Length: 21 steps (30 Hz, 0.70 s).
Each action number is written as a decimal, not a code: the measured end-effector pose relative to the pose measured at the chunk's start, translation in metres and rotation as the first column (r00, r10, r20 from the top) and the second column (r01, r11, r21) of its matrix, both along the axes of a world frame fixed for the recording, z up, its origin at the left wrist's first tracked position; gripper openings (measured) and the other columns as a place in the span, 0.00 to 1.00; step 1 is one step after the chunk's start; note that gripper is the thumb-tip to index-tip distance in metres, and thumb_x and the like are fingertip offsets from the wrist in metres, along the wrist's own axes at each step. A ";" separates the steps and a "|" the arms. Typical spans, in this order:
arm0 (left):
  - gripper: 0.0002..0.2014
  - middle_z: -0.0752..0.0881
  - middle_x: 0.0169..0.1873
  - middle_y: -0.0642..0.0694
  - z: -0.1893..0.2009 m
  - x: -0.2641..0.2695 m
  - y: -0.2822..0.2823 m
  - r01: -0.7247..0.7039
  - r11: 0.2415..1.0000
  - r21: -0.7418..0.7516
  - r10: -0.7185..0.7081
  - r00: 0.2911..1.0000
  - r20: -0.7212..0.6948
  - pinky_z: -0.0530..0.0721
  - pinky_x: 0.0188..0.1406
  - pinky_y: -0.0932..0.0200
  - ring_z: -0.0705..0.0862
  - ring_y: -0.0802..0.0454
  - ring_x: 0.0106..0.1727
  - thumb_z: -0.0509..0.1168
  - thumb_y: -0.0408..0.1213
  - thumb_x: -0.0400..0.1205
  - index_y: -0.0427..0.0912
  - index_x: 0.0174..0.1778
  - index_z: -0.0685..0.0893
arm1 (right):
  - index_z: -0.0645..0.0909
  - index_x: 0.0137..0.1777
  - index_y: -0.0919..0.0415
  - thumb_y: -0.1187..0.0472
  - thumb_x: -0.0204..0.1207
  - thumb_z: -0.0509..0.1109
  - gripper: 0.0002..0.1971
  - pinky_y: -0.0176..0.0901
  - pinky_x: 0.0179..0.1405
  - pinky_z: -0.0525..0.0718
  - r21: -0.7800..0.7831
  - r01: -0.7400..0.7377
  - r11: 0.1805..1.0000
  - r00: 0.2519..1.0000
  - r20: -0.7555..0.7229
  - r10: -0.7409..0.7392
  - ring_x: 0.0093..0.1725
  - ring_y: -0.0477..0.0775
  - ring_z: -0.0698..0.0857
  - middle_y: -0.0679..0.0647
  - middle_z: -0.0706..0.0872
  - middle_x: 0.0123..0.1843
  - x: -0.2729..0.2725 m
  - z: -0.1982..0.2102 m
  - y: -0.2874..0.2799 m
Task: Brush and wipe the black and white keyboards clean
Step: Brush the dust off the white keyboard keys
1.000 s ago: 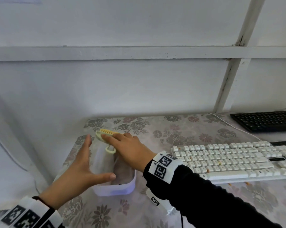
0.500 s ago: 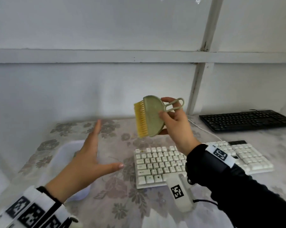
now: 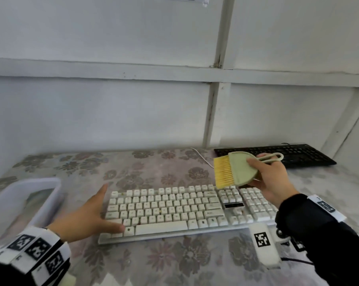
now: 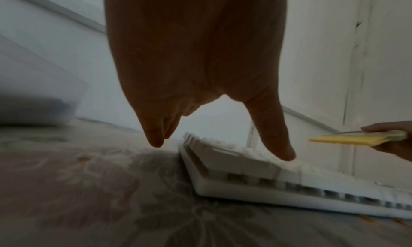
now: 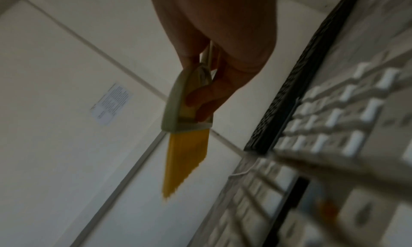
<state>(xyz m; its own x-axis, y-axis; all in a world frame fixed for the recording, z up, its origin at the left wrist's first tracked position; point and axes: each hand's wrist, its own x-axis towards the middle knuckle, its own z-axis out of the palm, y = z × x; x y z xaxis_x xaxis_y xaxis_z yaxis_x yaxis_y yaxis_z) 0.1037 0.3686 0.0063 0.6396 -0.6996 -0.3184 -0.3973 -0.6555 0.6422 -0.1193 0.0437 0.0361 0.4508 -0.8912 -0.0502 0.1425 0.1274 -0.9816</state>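
R hand grips brush above white keyboard numpad end | bristles point left along kbd long axis | L hand splayed at kbd left end | we judge R nearer | black keyboard behind.

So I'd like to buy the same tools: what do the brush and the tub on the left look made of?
Brush: the pale green body looks like matte moulded plastic with a loop handle; the yellow bristles look like fine synthetic fibre, though that is uncertain. Tub: translucent, frosted plastic, since its contents show dimly through the wall.
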 end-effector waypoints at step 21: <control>0.85 0.67 0.73 0.43 -0.024 0.008 -0.018 -0.069 0.950 0.303 0.037 0.993 0.112 0.67 0.76 0.54 0.69 0.48 0.71 0.66 0.79 0.24 0.44 0.80 0.52 | 0.78 0.46 0.59 0.62 0.80 0.66 0.02 0.52 0.38 0.81 0.318 0.044 0.947 0.984 -0.178 0.013 0.39 0.61 0.82 0.60 0.88 0.38 -0.057 -0.054 -0.084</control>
